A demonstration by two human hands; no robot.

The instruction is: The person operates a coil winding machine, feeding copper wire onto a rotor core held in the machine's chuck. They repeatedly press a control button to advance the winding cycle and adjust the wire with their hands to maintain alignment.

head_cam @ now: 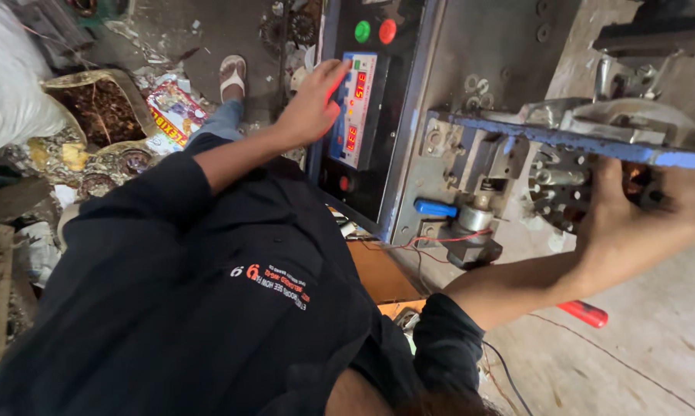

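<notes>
The left hand is stretched forward to a dark control panel on the face of a machine, and its fingertips are pressed against a pale counter display with red lit digits; the fingers are held close together and slightly bent, with nothing pinched between them. Above the display, a green button and a red button are set side by side, apart from the hand. The right hand is laid against a round winding head studded with metal pins, just under a blue steel bar; its fingers are curled around the far edge of that head, though whether it is gripped firmly cannot be told. Between the two hands, a blue lever handle and a small cylindrical motor with red wires are mounted on a grey plate. A red-handled tool is seen lying below the right forearm. A sandalled foot is visible on the littered floor.
</notes>
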